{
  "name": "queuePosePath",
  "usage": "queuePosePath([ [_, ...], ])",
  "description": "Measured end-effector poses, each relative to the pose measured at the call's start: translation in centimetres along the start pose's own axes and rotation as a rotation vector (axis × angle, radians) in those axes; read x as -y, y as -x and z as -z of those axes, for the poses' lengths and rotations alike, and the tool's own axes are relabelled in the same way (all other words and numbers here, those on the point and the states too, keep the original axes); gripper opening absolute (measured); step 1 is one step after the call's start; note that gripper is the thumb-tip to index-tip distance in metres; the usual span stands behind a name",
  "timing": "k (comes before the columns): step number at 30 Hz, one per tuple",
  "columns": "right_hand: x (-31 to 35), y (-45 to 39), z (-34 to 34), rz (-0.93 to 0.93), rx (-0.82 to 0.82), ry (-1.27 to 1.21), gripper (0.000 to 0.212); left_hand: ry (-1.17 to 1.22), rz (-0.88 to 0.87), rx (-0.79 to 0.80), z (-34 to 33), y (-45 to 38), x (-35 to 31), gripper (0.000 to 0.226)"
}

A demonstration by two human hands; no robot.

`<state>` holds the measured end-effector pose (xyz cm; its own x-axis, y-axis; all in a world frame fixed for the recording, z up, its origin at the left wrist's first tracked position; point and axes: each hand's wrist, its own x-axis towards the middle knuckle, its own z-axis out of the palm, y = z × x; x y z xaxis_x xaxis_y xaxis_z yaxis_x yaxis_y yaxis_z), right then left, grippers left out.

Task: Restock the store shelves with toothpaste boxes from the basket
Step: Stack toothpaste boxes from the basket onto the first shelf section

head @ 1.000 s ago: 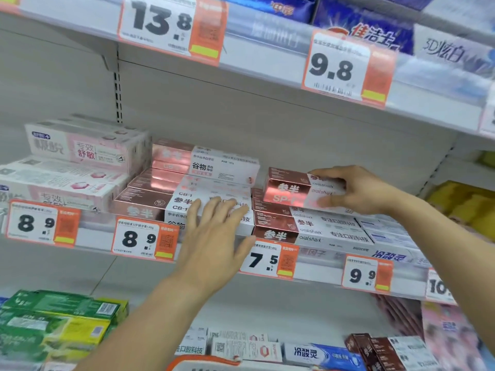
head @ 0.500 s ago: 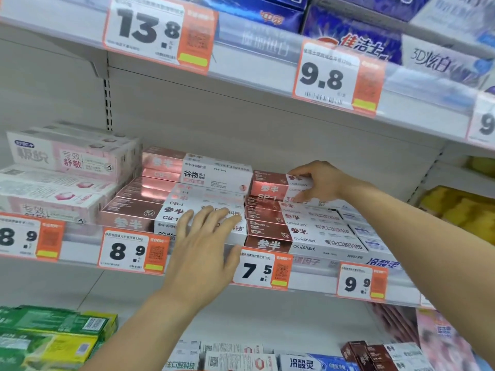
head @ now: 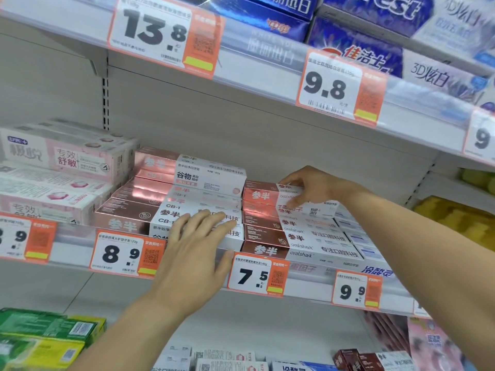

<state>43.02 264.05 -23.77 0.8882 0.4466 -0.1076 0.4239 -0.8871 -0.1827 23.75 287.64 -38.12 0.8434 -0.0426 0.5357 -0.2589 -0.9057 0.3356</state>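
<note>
Right hand (head: 316, 187) curls its fingers over the red-and-white cardboard toothpaste box (head: 263, 194), topmost on the stack above the orange 7.5 price tag (head: 258, 275). Left hand (head: 194, 253), fingers straight and spread, presses flat against the rose-gold-and-white boxes (head: 171, 212) up-left of that tag.

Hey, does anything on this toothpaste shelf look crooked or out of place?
Mostly tidy. The top red box under the right hand isn't squared with its stack yet. The left hand rests flat on the neighbouring pink boxes.
</note>
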Motion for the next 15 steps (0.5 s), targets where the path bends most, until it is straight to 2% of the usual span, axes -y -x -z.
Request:
queuePosePath([
  [7, -0.34, -0.02, -0.71, 0.038, -0.073, -0.064, 0.057, -0.010, 0.002, -0.021, -0.11, 0.06, -0.11, 0.051],
  [15, -0.03, -0.42, -0.91, 0.027, -0.048, -0.024, 0.053, 0.008, 0.004, -0.040, -0.27, -0.05, -0.23, 0.050],
])
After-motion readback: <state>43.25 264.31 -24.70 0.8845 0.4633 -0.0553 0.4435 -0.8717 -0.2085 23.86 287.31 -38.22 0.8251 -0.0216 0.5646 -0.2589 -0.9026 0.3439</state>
